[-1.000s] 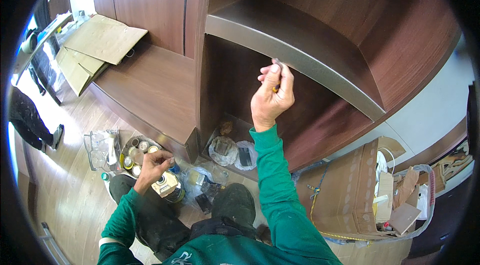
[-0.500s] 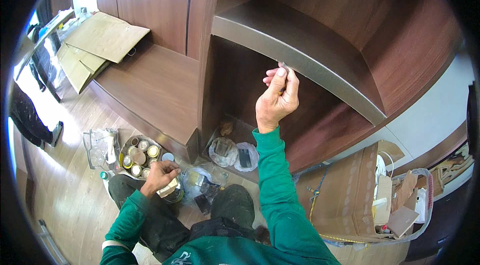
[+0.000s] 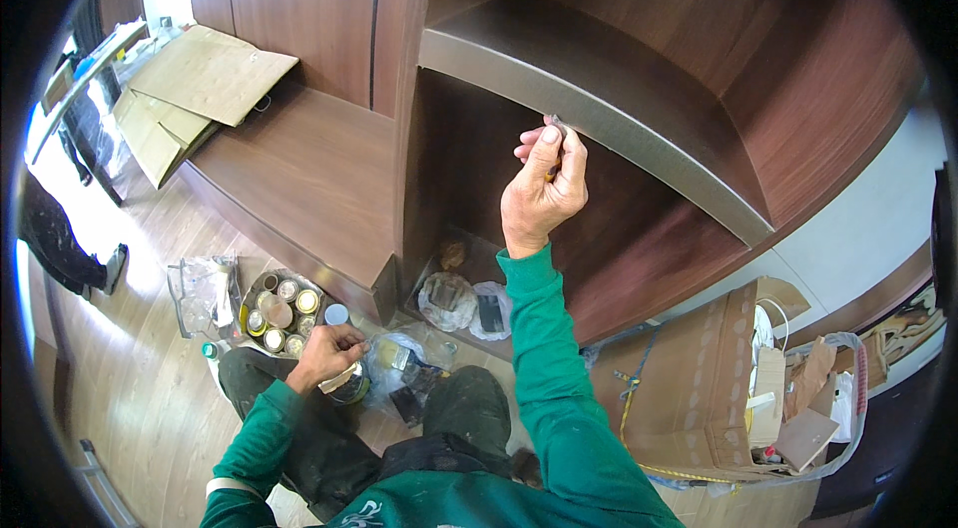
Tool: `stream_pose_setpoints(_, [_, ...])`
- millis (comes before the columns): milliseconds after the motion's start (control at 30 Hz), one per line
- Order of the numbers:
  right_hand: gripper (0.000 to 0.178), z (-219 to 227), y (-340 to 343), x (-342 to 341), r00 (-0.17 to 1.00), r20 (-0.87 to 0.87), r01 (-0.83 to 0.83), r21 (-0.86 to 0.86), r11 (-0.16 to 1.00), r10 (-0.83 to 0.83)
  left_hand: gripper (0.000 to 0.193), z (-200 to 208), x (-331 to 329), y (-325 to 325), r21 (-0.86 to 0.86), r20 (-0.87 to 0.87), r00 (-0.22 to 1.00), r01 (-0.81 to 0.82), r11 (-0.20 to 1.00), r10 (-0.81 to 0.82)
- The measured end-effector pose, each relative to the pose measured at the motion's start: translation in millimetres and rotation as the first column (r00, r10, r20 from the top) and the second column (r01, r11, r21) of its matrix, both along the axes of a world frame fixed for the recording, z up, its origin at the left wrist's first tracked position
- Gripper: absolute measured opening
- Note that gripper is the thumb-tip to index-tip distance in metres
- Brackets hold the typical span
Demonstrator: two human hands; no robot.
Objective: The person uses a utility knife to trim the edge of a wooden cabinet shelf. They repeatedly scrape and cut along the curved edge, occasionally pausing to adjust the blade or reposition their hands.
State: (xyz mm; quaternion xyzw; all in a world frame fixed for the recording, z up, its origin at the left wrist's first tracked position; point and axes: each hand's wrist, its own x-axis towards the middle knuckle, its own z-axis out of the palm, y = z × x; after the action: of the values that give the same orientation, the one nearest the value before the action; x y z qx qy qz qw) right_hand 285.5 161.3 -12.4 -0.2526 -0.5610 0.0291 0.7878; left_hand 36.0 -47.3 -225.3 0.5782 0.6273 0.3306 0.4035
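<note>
My right hand [image 3: 539,191] is raised to the lower edge of the curved shelf front [image 3: 589,109], a dull metallic brown band. Its thumb and fingers pinch a small tool [image 3: 559,127] with a greyish tip against that edge; a bit of yellow shows by the palm, and the kind cannot be made out. Over my left knee, my left hand [image 3: 329,353] hangs with fingers curled together; whatever they may hold is hidden. Right beside it stands a tray of small round tins [image 3: 277,311], and a clear plastic bag [image 3: 404,358] lies between my knees.
Two bowls lined with plastic [image 3: 446,300] stand in the cabinet's bottom. A large cardboard box [image 3: 689,388] of scraps is at the right. Folded cardboard [image 3: 210,79] rests on the wooden bench [image 3: 299,159]. At the far left, another person's leg [image 3: 60,239] shows.
My right hand has slid slightly left and up along the shelf edge with the tool. My left hand has shifted a little to the right, its fingers still curled.
</note>
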Motion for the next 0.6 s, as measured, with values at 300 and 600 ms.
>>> stream_pose_setpoints(300, [0.017,-1.8,3.5,-1.4,0.999,0.045,0.017,0.041,0.999,-0.019,0.023,2.5,5.6,-0.8,-0.014,-0.006,0.999,0.035,0.999,-0.035])
stream_pose_setpoints(600, [0.019,-1.6,3.1,-2.2,0.997,-0.012,0.071,0.042,0.997,-0.07,0.026,2.6,3.8,-1.2,-0.029,-0.031,0.999,0.038,0.999,-0.039])
